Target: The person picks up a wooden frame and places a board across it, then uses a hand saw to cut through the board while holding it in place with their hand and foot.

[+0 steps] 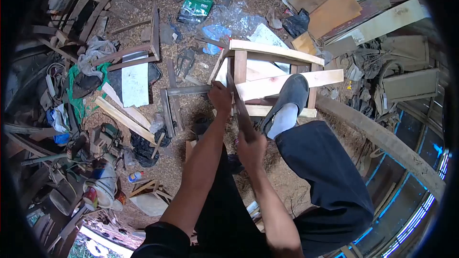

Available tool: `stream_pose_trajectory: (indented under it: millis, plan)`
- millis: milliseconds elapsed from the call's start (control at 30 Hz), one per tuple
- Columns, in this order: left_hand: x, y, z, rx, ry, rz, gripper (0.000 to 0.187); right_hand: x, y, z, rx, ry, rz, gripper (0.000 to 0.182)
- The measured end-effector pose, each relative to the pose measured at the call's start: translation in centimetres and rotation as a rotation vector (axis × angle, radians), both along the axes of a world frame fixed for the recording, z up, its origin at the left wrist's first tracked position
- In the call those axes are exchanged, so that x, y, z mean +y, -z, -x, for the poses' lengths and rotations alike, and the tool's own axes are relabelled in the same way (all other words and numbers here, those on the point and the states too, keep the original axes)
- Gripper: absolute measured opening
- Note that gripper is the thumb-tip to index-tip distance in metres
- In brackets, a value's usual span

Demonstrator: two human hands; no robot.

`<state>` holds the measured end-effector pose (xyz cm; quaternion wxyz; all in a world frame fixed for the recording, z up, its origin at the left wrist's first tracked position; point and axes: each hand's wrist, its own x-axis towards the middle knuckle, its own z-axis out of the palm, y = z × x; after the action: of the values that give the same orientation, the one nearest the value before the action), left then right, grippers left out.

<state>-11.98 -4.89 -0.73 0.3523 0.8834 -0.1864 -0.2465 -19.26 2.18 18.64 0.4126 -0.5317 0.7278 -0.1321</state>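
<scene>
A pale wooden board (pixel 258 87) lies slanted across a wooden frame (pixel 277 50) on the ground. My foot, in a dark clog (pixel 292 93), rests on the board. My right hand (pixel 252 150) is closed around the near end of a long, narrow brown tool (pixel 244 118), which looks like a handsaw seen nearly edge-on. Its thin grey far part runs past the board's left end. Just left of it, my left hand (pixel 220 98) has its fingers curled closed near the frame's left side. What those fingers grip is hidden.
Dark wooden strips (pixel 189 90) lie left of the frame. Loose boards (pixel 334 14) pile up at the back right, and a long beam (pixel 382 136) slants along the right. A bucket (pixel 105 184) stands among clutter at lower left. Wood shavings and plastic bags litter the ground.
</scene>
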Motion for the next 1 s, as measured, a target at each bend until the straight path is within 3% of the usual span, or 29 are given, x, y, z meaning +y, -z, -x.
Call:
stream_pose_trajectory:
  millis: [67, 100, 133, 167, 200, 267, 367, 667, 733, 800, 833, 1000]
  plan:
    - [-0.6, 2.9, -0.4, -0.046, -0.057, -0.090, 0.044, -0.2, 2.0, -1.0, -0.025, 0.010, 0.076, 0.020]
    - [-1.1, 0.2, -0.8, 0.027, -0.037, -0.052, 0.043, 0.7, 1.7, -0.2, -0.095, 0.070, 0.017, 0.020]
    - [-1.6, 0.6, -1.1, 0.015, -0.034, -0.040, 0.043, 0.9, 2.6, -0.1, -0.190, 0.126, -0.019, 0.021]
    - [-1.2, 0.8, -1.0, 0.003, -0.039, -0.079, 0.044, 2.2, 5.4, 1.9, -0.047, 0.087, 0.179, 0.019]
    - [-1.0, 0.9, -0.4, -0.001, -0.043, -0.119, 0.045, 2.3, 5.5, 3.1, -0.046, 0.086, 0.181, 0.019]
    - [-1.3, -0.6, -0.4, 0.002, -0.008, -0.098, 0.047, 2.3, 5.6, 4.9, -0.287, 0.152, -0.013, 0.018]
    - [-1.0, 0.0, -0.6, -0.006, -0.016, -0.105, 0.050, 2.5, 5.5, 4.6, -0.264, 0.120, -0.066, 0.017]
    - [-0.5, -0.5, -0.5, 0.053, -0.057, -0.065, 0.050, 0.5, -3.7, 1.2, 0.022, -0.030, -0.186, 0.018]
    - [0.0, 0.1, -0.1, 0.073, 0.046, 0.019, 0.047, 1.7, -7.8, 1.9, -0.024, 0.186, -0.285, 0.020]
    - [0.5, -0.4, -0.1, 0.116, 0.038, 0.010, 0.046, 2.2, -9.3, 1.9, -0.005, 0.163, -0.267, 0.019]
    - [0.4, -0.3, -0.1, 0.078, -0.005, -0.062, 0.056, 2.0, -9.6, 2.0, 0.023, 0.128, -0.257, 0.019]
    - [-0.7, -0.2, -0.1, -0.043, -0.077, -0.005, 0.053, 0.3, -9.5, 1.0, 0.087, 0.137, -0.306, 0.018]
